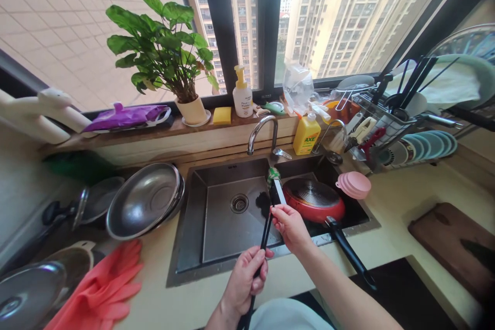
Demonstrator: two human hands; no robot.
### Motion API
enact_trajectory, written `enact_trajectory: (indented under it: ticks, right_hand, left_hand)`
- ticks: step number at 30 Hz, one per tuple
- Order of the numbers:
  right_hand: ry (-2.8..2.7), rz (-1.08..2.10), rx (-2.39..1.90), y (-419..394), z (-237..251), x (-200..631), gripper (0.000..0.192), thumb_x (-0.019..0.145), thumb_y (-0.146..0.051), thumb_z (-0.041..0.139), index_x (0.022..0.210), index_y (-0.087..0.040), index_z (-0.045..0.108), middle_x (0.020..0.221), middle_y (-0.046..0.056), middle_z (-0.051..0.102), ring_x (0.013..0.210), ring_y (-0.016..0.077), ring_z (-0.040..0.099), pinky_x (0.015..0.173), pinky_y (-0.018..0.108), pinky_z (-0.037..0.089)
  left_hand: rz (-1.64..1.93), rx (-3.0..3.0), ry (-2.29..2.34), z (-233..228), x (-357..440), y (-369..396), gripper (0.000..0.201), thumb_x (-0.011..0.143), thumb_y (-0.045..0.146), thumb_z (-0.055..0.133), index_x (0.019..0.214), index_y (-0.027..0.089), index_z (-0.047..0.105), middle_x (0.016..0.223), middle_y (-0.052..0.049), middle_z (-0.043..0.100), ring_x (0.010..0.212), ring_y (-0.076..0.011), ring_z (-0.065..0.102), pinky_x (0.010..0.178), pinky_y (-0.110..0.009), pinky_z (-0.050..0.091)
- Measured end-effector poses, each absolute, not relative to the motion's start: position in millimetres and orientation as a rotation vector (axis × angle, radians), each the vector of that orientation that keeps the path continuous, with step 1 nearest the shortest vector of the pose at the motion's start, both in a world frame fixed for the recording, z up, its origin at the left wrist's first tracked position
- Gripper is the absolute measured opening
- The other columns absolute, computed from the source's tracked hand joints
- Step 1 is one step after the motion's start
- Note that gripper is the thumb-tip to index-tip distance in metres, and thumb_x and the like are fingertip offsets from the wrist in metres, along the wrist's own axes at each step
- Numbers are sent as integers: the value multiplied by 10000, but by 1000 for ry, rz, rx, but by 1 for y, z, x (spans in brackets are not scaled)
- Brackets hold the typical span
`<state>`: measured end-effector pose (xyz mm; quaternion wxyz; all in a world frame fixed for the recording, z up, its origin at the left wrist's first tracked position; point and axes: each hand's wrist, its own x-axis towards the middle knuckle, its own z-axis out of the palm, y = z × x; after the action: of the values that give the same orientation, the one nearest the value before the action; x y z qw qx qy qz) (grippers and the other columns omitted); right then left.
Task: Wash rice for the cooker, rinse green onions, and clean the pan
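Both of my hands are over the front of the sink. Stretched between them is a thin, dark, cord-like strip (pixel 266 231), looking doubled in its upper part; I cannot make out its exact kind. My left hand (pixel 247 273) has its fingers wrapped round the lower part, which runs on down towards my body. Higher up, my right hand (pixel 290 224) pinches the top end between thumb and fingers. Just beyond it, a green-and-white cloth (pixel 274 174) lies on the divider of the sink (pixel 220 216). An upturned red frying pan (pixel 315 206) rests in the right basin.
Metal bowls (pixel 145 201) and coral rubber gloves (pixel 104 289) lie on the left counter. Behind the sink stand the tap (pixel 274 131) and a yellow AXE bottle (pixel 307 134). Pink bowls (pixel 355 184), a dish rack (pixel 386 118) and a cutting board (pixel 452 237) are right; the pan handle (pixel 350 252) juts forward.
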<state>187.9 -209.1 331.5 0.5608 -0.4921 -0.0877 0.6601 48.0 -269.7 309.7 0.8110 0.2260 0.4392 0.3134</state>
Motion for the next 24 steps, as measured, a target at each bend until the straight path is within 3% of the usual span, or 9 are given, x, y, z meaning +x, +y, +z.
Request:
enact_trajectory:
  ticks: [13, 20, 24]
  right_hand:
    - [-251, 1607, -1146, -197, 330, 190, 421, 407, -344, 873, 684, -150, 623, 629, -22, 602, 484, 42, 478, 428, 163, 343]
    - [-300, 1611, -1160, -187, 328, 193, 411, 415, -366, 868, 612, -153, 577, 563, -32, 552, 459, 42, 439, 418, 179, 299]
    - [-398, 1633, -1181, -188, 325, 191, 397, 450, -381, 847, 666, -155, 603, 548, -37, 543, 458, 51, 419, 431, 194, 280]
  left_hand:
    - [671, 421, 900, 308, 46, -265, 439, 645, 512, 769, 803, 136, 608, 449, 89, 459, 303, 23, 168, 338, -158, 46]
    - [703, 505, 978, 303, 49, -263, 468, 661, 538, 749, 838, 128, 610, 478, 78, 488, 309, 19, 216, 340, -164, 48]
    - [719, 520, 1035, 304, 52, -260, 476, 647, 549, 747, 827, 138, 588, 479, 76, 494, 308, 11, 233, 341, -169, 51]
